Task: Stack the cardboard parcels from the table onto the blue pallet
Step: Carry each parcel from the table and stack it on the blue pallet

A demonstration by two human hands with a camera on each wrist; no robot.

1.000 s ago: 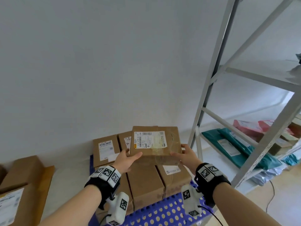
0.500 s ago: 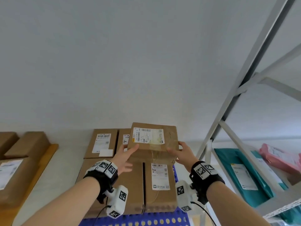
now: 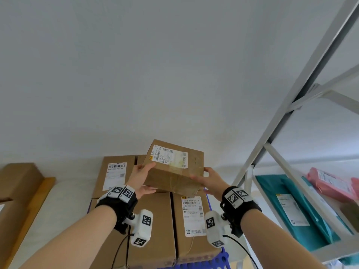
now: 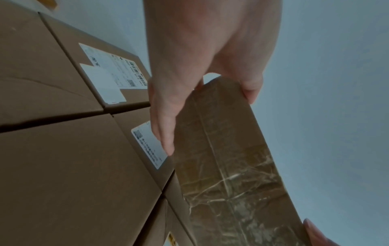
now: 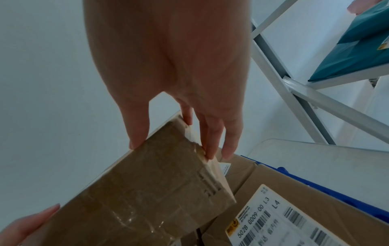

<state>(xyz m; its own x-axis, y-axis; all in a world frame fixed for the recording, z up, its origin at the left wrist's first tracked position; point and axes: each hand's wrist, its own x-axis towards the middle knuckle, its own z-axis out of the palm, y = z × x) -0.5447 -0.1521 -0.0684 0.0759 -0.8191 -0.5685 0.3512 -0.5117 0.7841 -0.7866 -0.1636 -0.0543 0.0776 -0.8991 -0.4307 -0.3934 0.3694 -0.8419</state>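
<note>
Against a plain white wall, both hands carry a taped cardboard parcel [image 3: 175, 167] tilted above brown boxes [image 3: 153, 228] stacked on the blue pallet [image 3: 223, 257]; left hand [image 3: 140, 176] and right hand [image 3: 208, 178] clasp its opposite ends, thumbs on top, fingers beneath, beside grey metal shelving [image 3: 287, 121]

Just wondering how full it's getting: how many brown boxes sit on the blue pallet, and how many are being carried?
Parcels on the blue pallet: 5 in view
Parcel being carried: 1
Total: 6
</note>
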